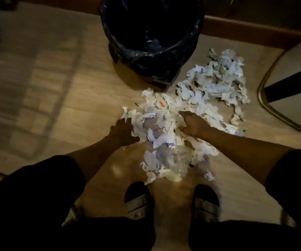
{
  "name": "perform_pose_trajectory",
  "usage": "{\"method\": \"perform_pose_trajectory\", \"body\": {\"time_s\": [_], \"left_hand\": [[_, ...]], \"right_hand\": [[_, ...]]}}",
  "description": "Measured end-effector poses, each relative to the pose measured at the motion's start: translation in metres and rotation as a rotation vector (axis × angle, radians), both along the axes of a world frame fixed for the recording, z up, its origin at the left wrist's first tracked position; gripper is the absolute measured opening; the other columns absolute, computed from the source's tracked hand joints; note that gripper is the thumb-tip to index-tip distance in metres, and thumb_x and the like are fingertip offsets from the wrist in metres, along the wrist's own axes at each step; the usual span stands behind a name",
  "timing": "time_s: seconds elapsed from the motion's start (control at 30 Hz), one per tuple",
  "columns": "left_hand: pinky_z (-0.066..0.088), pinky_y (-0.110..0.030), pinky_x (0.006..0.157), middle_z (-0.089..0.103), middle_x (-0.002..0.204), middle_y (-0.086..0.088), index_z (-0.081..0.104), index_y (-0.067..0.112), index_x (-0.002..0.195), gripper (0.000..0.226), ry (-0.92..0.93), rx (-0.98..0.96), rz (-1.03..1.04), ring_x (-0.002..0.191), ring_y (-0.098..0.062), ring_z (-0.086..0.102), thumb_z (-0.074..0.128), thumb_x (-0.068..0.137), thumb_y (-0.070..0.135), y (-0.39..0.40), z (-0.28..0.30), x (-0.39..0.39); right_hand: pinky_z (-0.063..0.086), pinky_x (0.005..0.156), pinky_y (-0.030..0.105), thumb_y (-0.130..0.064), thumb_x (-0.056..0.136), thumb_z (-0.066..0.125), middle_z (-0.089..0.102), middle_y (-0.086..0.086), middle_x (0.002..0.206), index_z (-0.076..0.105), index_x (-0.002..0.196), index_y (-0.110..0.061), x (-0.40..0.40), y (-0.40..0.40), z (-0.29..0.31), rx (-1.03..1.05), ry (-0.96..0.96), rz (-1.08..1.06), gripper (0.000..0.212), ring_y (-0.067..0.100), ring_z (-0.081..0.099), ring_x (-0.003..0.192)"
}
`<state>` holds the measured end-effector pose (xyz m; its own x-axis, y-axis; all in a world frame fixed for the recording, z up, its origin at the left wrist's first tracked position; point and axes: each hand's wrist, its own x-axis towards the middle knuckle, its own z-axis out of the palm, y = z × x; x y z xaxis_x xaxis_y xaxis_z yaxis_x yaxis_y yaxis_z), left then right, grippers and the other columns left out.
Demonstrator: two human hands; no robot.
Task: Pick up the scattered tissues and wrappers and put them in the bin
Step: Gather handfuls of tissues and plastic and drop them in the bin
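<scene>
A big heap of crumpled white tissues and wrappers (166, 134) lies on the wooden floor in front of me. A second, bluish-white heap (216, 82) spreads to the right of the bin. The bin (151, 33), lined with a black plastic bag, stands at the top centre with its mouth open. My left hand (122, 132) rests flat against the near heap's left edge, fingers spread. On the heap's right side my right hand (194, 124) presses down with the fingers apart. Neither hand has lifted anything.
My two feet in dark sandals (138, 201) stand just below the heap. A chair with a metal leg (280, 113) is at the right. A dark wooden skirting (245, 28) runs behind the bin. A tiny dark object (137, 104) lies left of the heap.
</scene>
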<state>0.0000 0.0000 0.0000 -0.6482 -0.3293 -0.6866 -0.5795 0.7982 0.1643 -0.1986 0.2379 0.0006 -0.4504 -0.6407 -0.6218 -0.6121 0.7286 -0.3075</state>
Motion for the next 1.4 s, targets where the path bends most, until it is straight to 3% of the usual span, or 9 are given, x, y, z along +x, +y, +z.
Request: {"method": "perform_pose_trajectory", "body": {"time_s": [0.23,0.33,0.47,0.63,0.77,0.87,1.1,1.2,1.4], "left_hand": [[0.048,-0.051,0.094,0.031,0.144,-0.023,0.01,0.021,0.153,0.119,0.188,-0.21,-0.176,0.123,-0.043,0.044,0.069,0.063,0.072,-0.019,-0.07,-0.018],[0.044,-0.051,0.093,0.024,0.144,-0.018,0.003,0.031,0.151,0.119,0.148,-0.288,-0.286,0.124,-0.04,0.039,0.068,0.061,0.073,-0.03,-0.086,-0.027],[0.043,-0.051,0.097,0.016,0.147,-0.02,0.013,0.028,0.149,0.098,0.132,-0.227,-0.316,0.129,-0.045,0.03,0.07,0.074,0.052,-0.032,-0.094,-0.025],[0.042,-0.038,0.079,0.044,0.118,-0.023,0.047,0.006,0.128,0.053,0.251,-0.088,-0.235,0.103,-0.042,0.052,0.064,0.079,0.014,-0.02,-0.087,-0.021],[0.045,-0.034,0.086,0.049,0.121,-0.02,0.056,0.009,0.125,0.043,0.235,-0.073,-0.194,0.107,-0.037,0.057,0.06,0.082,0.009,-0.016,-0.074,-0.029],[0.046,-0.031,0.089,0.055,0.121,-0.017,0.063,0.011,0.121,0.04,0.301,-0.077,-0.174,0.111,-0.033,0.057,0.059,0.082,0.008,-0.018,-0.049,-0.035],[0.043,-0.021,0.079,0.068,0.117,-0.007,0.072,0.016,0.111,0.03,0.442,0.005,-0.01,0.105,-0.023,0.063,0.069,0.081,0.015,-0.04,0.007,-0.041],[0.047,-0.022,0.071,0.071,0.106,-0.001,0.075,0.024,0.099,0.02,0.587,0.14,0.177,0.092,-0.014,0.065,0.072,0.079,0.02,-0.043,0.043,-0.048],[0.055,-0.025,0.067,0.074,0.089,0.006,0.075,0.025,0.091,0.013,0.888,0.242,0.215,0.079,-0.004,0.069,0.071,0.08,0.02,-0.04,0.125,-0.067]], "right_hand": [[0.05,0.092,0.038,-0.049,0.088,0.062,0.033,0.013,0.153,0.019,0.155,-0.023,-0.023,-0.049,-0.063,-0.329,0.184,0.266,0.084,0.035,0.053,0.123],[0.054,0.088,0.041,-0.057,0.088,0.059,0.027,0.017,0.155,0.012,0.155,-0.035,-0.04,-0.07,-0.077,-0.349,0.288,0.462,0.085,0.036,0.06,0.112],[0.054,0.091,0.046,-0.069,0.082,0.057,0.016,0.014,0.161,0.004,0.151,-0.051,-0.045,-0.104,-0.068,-0.192,0.295,0.601,0.089,0.039,0.051,0.127],[0.052,0.087,0.041,-0.049,0.085,0.064,0.042,0.013,0.137,0.037,0.144,-0.035,-0.025,-0.097,-0.072,-0.071,0.248,0.571,0.066,0.036,0.052,0.119],[0.048,0.068,0.036,-0.022,0.09,0.056,0.051,0.007,0.103,0.058,0.106,-0.017,-0.018,-0.095,-0.072,-0.168,0.227,0.718,0.018,0.025,0.055,0.082],[0.046,0.073,0.034,-0.012,0.088,0.059,0.063,0.008,0.103,0.066,0.101,-0.013,-0.017,-0.096,-0.055,-0.152,0.217,0.77,0.015,0.026,0.061,0.089],[0.051,0.072,0.034,-0.021,0.088,0.061,0.07,0.007,0.099,0.07,0.098,-0.014,-0.037,-0.096,0.011,-0.364,0.25,0.625,0.014,0.024,0.066,0.09],[0.044,0.07,0.026,-0.024,0.089,0.064,0.071,0.002,0.097,0.072,0.1,-0.016,-0.04,-0.098,0.054,-0.541,0.274,0.515,0.016,0.015,0.065,0.086],[0.056,0.069,0.026,-0.033,0.087,0.069,0.075,-0.006,0.09,0.076,0.099,-0.022,-0.042,-0.085,0.136,-0.862,0.322,0.271,0.018,0.005,0.068,0.08]]}}
